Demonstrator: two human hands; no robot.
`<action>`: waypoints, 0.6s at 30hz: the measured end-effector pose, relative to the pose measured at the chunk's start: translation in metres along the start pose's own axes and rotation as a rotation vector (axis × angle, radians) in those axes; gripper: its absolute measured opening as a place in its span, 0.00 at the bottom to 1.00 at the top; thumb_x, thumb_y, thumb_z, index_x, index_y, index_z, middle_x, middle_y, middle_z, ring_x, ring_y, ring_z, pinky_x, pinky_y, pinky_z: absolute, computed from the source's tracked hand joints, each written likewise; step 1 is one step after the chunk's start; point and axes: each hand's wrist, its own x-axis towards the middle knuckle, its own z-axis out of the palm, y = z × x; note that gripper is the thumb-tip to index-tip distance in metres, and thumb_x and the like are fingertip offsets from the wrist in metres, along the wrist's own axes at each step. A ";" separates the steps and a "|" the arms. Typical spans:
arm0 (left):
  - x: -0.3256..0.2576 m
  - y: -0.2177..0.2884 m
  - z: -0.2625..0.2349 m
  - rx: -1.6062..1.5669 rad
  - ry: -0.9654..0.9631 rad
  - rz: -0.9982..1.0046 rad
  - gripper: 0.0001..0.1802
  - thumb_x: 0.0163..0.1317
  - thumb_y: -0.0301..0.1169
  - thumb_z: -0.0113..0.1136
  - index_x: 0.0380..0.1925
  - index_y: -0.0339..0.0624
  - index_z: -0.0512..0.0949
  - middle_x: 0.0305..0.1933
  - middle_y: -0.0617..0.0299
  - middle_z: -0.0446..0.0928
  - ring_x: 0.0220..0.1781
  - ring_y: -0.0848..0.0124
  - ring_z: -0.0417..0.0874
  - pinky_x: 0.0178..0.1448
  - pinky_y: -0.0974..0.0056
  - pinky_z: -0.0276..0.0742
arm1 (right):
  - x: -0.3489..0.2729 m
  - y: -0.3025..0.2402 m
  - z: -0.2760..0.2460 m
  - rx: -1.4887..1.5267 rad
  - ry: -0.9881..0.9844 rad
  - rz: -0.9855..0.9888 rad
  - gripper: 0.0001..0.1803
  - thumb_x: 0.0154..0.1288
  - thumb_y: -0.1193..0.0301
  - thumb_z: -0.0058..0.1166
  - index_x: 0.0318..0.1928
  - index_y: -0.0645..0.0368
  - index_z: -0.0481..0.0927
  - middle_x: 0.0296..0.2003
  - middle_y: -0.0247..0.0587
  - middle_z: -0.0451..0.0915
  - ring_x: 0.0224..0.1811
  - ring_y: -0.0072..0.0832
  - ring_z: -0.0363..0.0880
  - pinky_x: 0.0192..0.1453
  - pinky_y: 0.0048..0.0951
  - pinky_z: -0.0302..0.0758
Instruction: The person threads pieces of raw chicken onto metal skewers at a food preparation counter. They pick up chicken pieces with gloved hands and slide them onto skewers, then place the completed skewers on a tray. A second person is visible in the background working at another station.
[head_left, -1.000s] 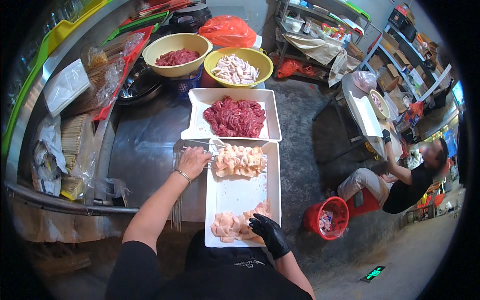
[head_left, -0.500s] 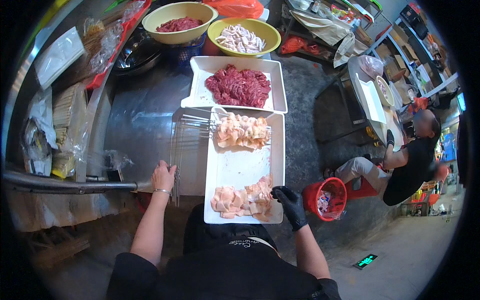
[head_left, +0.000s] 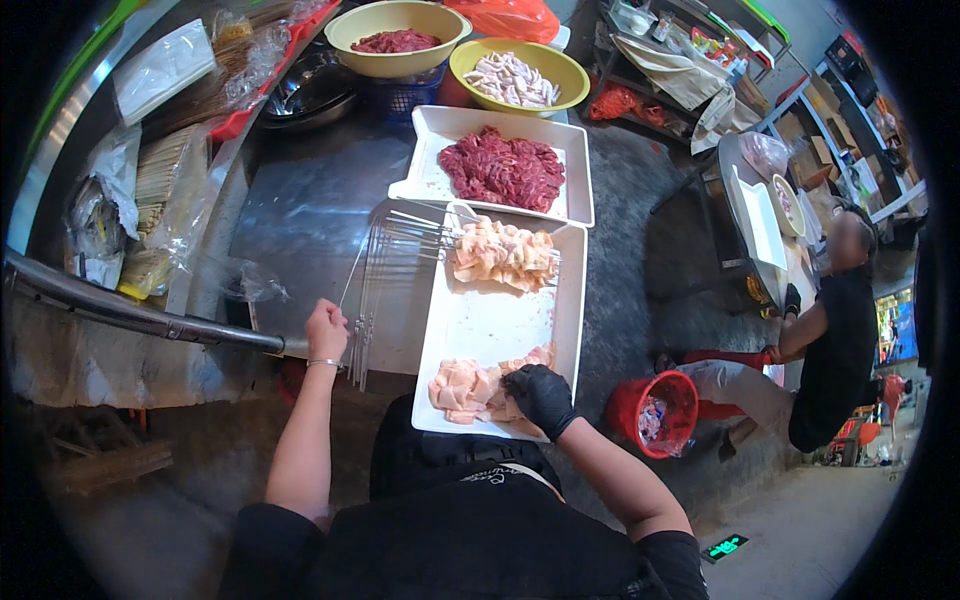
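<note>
My bare left hand (head_left: 326, 332), a bracelet at its wrist, is closed on a thin metal skewer (head_left: 354, 268) that points up and away from it. Several loose metal skewers (head_left: 368, 320) lie just right of that hand. My right hand (head_left: 541, 398), in a black glove, has its fingers curled down onto a pile of pale meat pieces (head_left: 462, 388) at the near end of a white tray (head_left: 480, 330); its fingertips are partly hidden. At the tray's far end lie several skewers threaded with pale meat (head_left: 505, 252), their bare metal ends sticking out leftward.
Beyond stands a white tray (head_left: 428, 160) of red meat (head_left: 503, 170). Behind it are a cream bowl (head_left: 345, 50) and a yellow bowl (head_left: 575, 88). A metal rail (head_left: 140, 305) runs at left. A red bucket (head_left: 668, 445) and a seated co-worker (head_left: 840, 340) are at right.
My right hand has moved left from the tray's right edge onto the pale meat. A skewer in my left hand now slants up, apart from the loose ones. The whole view has shifted slightly.
</note>
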 end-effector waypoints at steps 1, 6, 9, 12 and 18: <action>-0.003 -0.010 -0.006 0.014 0.068 0.085 0.07 0.65 0.29 0.54 0.33 0.37 0.74 0.26 0.55 0.78 0.31 0.62 0.81 0.38 0.58 0.75 | 0.003 0.000 -0.005 -0.008 -0.045 0.051 0.08 0.59 0.69 0.51 0.33 0.56 0.84 0.33 0.45 0.81 0.37 0.42 0.81 0.40 0.42 0.78; -0.065 -0.022 -0.041 -0.064 0.248 0.247 0.07 0.69 0.28 0.51 0.35 0.36 0.76 0.30 0.60 0.79 0.30 0.70 0.77 0.37 0.67 0.73 | 0.002 0.016 0.003 0.125 0.092 0.079 0.08 0.63 0.69 0.53 0.36 0.56 0.84 0.35 0.49 0.83 0.39 0.44 0.82 0.41 0.39 0.79; -0.129 0.020 -0.056 -0.217 -0.085 0.104 0.08 0.69 0.28 0.50 0.35 0.34 0.76 0.30 0.62 0.79 0.28 0.76 0.77 0.36 0.70 0.72 | -0.007 0.033 0.016 0.902 0.224 0.283 0.09 0.69 0.70 0.52 0.42 0.60 0.81 0.38 0.38 0.82 0.41 0.31 0.82 0.46 0.27 0.78; -0.171 0.050 -0.040 -0.154 -0.398 0.284 0.07 0.67 0.27 0.51 0.37 0.35 0.77 0.25 0.61 0.78 0.26 0.76 0.78 0.32 0.69 0.72 | -0.008 0.033 0.003 1.516 0.088 0.466 0.12 0.70 0.71 0.52 0.51 0.61 0.77 0.41 0.36 0.81 0.43 0.26 0.81 0.49 0.26 0.78; -0.188 0.098 -0.036 0.170 -0.581 0.384 0.09 0.65 0.31 0.53 0.40 0.43 0.80 0.24 0.50 0.78 0.26 0.57 0.82 0.32 0.59 0.75 | -0.004 0.028 -0.014 2.242 -0.131 0.550 0.18 0.68 0.74 0.54 0.58 0.61 0.72 0.47 0.38 0.78 0.53 0.26 0.77 0.60 0.25 0.77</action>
